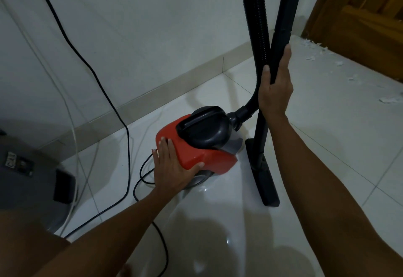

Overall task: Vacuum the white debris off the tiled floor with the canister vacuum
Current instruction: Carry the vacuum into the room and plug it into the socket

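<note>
A red and dark grey canister vacuum (pixel 202 146) sits on the white tiled floor (pixel 239 222) near the wall. My left hand (pixel 172 165) rests flat on its red rear end, thumb along the side. My right hand (pixel 275 87) grips the black upright wand (pixel 283 21). The wand ends in a black floor nozzle (pixel 262 176) standing on the tiles right of the canister. A ribbed black hose (pixel 257 37) rises from the canister's front. White debris (pixel 349 69) lies scattered on the floor at the far right, by the door.
A black power cord (pixel 109 93) runs down the wall and loops on the floor left of the canister, with a thin white cable (pixel 72 124) beside it. A wooden door (pixel 359 15) is at the upper right. A dark grey object (pixel 28 181) sits at the left.
</note>
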